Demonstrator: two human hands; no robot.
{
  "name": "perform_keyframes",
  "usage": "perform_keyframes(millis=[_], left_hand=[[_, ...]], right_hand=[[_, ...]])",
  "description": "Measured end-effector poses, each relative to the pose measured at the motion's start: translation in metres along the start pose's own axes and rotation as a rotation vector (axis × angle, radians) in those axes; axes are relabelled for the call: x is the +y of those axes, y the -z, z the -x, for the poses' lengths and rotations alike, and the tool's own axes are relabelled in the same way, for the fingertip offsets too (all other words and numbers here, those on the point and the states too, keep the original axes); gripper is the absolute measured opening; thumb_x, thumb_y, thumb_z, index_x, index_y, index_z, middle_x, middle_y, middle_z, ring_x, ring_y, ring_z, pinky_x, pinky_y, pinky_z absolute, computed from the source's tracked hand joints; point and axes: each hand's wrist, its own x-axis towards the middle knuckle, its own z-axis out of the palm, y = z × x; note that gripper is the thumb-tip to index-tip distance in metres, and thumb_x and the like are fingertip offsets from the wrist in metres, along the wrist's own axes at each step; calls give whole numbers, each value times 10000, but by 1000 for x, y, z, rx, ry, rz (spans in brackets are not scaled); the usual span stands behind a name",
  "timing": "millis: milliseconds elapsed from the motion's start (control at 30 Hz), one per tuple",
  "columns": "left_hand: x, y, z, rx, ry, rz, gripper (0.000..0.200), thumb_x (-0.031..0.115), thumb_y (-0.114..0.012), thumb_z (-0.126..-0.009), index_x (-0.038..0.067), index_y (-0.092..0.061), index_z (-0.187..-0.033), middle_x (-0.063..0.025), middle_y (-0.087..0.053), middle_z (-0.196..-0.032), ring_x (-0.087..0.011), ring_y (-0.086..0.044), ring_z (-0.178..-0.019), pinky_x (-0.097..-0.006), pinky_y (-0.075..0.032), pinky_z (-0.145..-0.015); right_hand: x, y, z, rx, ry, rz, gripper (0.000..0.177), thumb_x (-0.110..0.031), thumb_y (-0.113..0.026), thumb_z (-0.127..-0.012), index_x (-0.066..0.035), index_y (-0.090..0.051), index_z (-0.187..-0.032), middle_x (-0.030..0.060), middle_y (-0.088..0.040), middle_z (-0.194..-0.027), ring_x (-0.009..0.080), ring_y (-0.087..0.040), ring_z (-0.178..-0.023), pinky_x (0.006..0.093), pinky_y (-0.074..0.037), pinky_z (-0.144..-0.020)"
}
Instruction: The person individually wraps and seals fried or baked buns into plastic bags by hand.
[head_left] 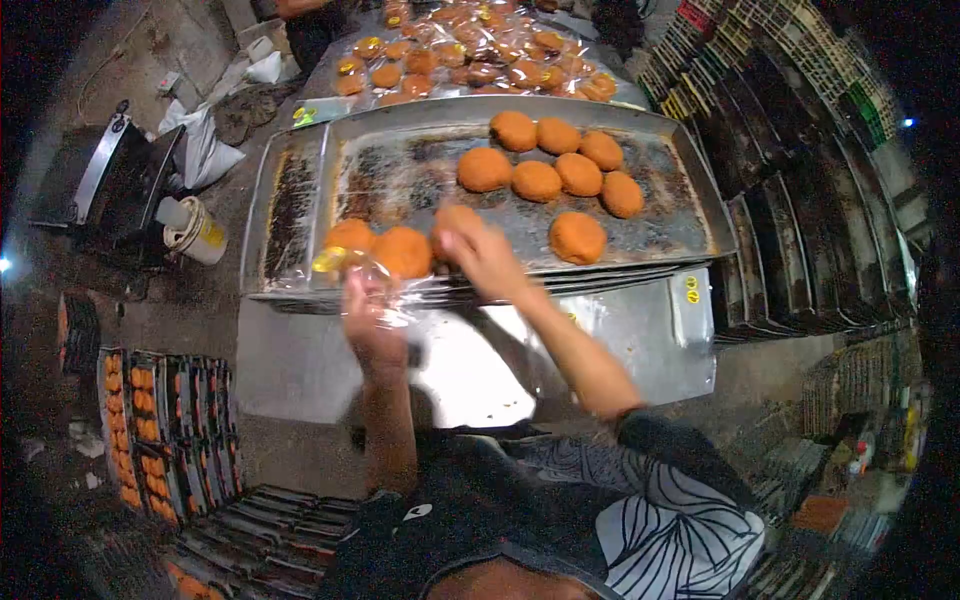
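My left hand (pixel 372 318) is closed on a clear plastic bag (pixel 392 312) at the tray's front edge, left of centre. A yellow label (pixel 328 260) shows at the bag's left side. Just beyond the bag, two round orange-brown buns lie side by side, a left bun (pixel 350 236) and a right bun (pixel 404 253). My right hand (pixel 480 255), a little blurred, reaches over the front edge with its fingers curled round another bun (pixel 456 222). Farther right in the metal tray (pixel 390 165) sit a single bun (pixel 578 238) and a cluster of several more (pixel 536 181).
Behind the tray, many bagged buns (pixel 470 50) are heaped on the table. Stacked dark trays (pixel 770 250) and crates (pixel 790 40) stand at the right. A rack of bun-filled trays (pixel 165 430) is at lower left, a white bucket (pixel 203 238) at left. Plastic bags (pixel 690 310) lie front right.
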Motion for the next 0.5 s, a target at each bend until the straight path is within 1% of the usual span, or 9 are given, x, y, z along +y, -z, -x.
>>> perform_keyframes(millis=[33, 100, 167, 200, 233, 300, 367, 433, 500], left_hand=[[13, 5, -8, 215, 202, 420, 459, 188, -348, -871, 7, -190, -1262, -170, -418, -1076, -243, -437, -1027, -444, -394, -881], [24, 14, -9, 221, 161, 538, 439, 200, -382, -854, 19, -248, -1232, -144, -443, -1051, -254, -441, -1030, -472, -322, -928], [31, 29, -17, 209, 116, 645, 420, 212, -416, -838, 32, -306, -1201, -119, -467, -1027, -264, -445, -1034, -500, -250, -976], [32, 35, -20, 261, 73, 664, 477, 199, -427, -818, 41, -257, -1235, -126, -449, -1061, -273, -419, -1069, -503, -232, -983], [32, 36, -20, 306, 34, 690, 541, 186, -437, -798, 50, -207, -1269, -132, -430, -1096, -281, -393, -1104, -507, -214, -991], [25, 20, -17, 286, 22, 658, 626, 172, -419, -781, 34, -93, -1298, -173, -292, -1227, -320, -343, -1123, -527, -251, -968], [4, -19, 0, 13, -25, 767, 602, 174, -381, -784, 31, -97, -1295, -190, -312, -1240, -334, -352, -1118, -522, -266, -961], [8, -56, 20, -101, 79, 615, 578, 193, -352, -788, 43, -117, -1294, -197, -339, -1234, -335, -350, -1128, -518, -256, -966], [10, -76, 31, -238, 346, 571, 518, 260, -351, -805, 82, -243, -1279, -152, -373, -1225, -326, -392, -1091, -484, -365, -880]], right_hand=[[13, 0, -32, 335, 285, 472, 449, -310, -520, -798, -35, -433, -1142, 189, -494, -1102, 258, -487, -1021, 354, -385, -857], [86, -20, -65, 10, 9, 969, 496, -301, -632, -709, -28, -463, -1088, 159, -543, -996, 244, -516, -933, 350, -374, -858], [71, 11, -57, -136, -115, 243, 465, -345, -754, -552, -43, -480, -775, 126, -552, -776, 245, -530, -752, 372, -418, -683], [33, 27, -36, -124, -225, 256, 482, -282, -798, -498, -55, -447, -738, 111, -546, -749, 210, -515, -728, 350, -416, -663], [15, 27, -18, -118, -241, 250, 482, -282, -798, -498, -55, -447, -738, 111, -546, -749, 210, -515, -728, 350, -416, -663], [-14, 33, 20, 328, -346, -57, 463, -239, -801, -505, -51, -456, -750, 90, -536, -721, 169, -500, -702, 312, -417, -631], [-61, 16, 37, 499, -66, -150, 446, -200, -788, -543, -48, -444, -783, 61, -521, -793, 111, -490, -817, 273, -420, -721], [-84, 12, 46, 616, -152, -223, 491, -192, -781, -552, -29, -454, -881, 73, -527, -827, 128, -497, -823, 267, -419, -746], [-69, 15, 73, 799, -129, -335, 623, -186, -780, -549, -20, -421, -1030, 78, -529, -874, 164, -510, -838, 276, -416, -770]])
